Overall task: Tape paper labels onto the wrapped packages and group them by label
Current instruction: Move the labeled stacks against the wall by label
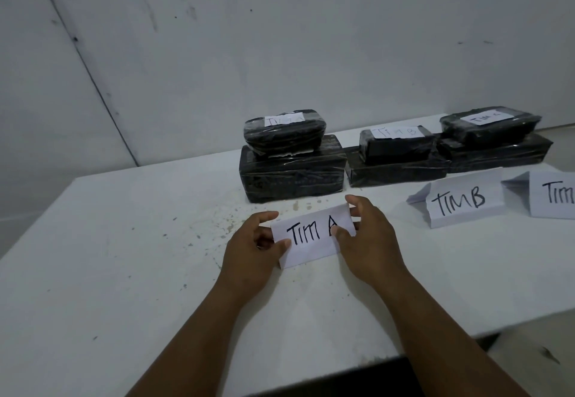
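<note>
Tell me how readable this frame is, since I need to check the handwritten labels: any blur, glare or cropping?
Head view: dim, flat light; the TIM A sign, pinched by the left hand and right hand, reads clearly, as does the TIM B sign; the right-edge sign is cropped; the small labels on the packages are soft, with slight wrap glare.

"TIM A" on the held paper sign (pixel 311 235); "TIM B" on the standing sign (pixel 463 202).

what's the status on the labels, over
Left hand and right hand pinch TIM A sign. Three package stacks labelled behind. Nothing in the way.
</note>
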A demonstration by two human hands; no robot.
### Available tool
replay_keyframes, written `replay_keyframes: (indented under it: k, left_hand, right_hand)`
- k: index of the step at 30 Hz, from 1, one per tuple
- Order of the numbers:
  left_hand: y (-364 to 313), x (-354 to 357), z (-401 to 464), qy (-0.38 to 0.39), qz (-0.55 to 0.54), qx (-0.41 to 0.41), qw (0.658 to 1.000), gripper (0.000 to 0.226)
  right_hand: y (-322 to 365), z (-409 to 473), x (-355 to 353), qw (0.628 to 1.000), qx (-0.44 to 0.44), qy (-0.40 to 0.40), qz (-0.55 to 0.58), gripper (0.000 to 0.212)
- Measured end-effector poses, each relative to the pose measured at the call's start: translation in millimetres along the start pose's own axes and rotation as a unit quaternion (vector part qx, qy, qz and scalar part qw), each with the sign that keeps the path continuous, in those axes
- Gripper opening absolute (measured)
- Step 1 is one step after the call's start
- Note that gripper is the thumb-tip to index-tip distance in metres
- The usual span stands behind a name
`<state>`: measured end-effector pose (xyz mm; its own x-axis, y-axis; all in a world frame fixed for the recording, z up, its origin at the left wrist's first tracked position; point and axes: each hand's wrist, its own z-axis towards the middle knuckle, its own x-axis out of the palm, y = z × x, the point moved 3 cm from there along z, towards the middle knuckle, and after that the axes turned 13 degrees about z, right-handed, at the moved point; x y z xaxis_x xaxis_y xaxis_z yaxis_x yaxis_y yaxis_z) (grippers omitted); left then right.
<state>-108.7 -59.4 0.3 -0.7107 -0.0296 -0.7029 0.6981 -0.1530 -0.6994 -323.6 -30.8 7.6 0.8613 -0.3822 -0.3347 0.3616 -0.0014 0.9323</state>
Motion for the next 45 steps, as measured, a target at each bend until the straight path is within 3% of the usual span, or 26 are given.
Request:
replay_keyframes:
  k: [7, 13, 18, 28, 30, 36, 45]
  left_hand:
    - [-1.9, 0.4, 0.0, -0.016, 0.02, -0.006, 1.0, 0.046]
    - [-3.6, -18.9, 7.6, -0.172, -0.012, -0.049, 0.984, 0.033]
    - [-10.1, -33.1, 39.0, -0.215, -0.003, -0.028, 0.976, 0.063]
    - [-24.3, -32.2, 107.2, -0.098, 0.106, 0.051, 0.988, 0.123]
    - [-25.6, -29.3, 116.5, -0.088, 0.142, 0.071, 0.983, 0.123]
    - [-14.8, -26.0, 142.0, -0.14, 0.173, 0.087, 0.971, 0.106]
    - [-6.0, -28.9, 182.6, -0.154, 0.195, 0.08, 0.965, 0.104]
  right_hand:
    - [1.5, 1.0, -0.9, 1.0, 0.008, -0.01, 0.013, 0.064]
    - [18.9, 9.7, -7.3, 0.998, -0.02, -0.049, 0.014, 0.064]
    - [43.9, 46.5, -10.2, 0.997, -0.074, -0.032, -0.009, 0.074]
    - [73.2, 114.6, 6.3, 0.974, -0.153, 0.093, -0.135, 0.145]
    - [73.7, 125.8, 10.6, 0.967, -0.156, 0.096, -0.177, 0.143]
    - [66.5, 163.4, 27.1, 0.952, -0.169, 0.105, -0.231, 0.107]
    - [63.2, 211.3, 52.6, 0.952, -0.181, 0.1, -0.224, 0.102]
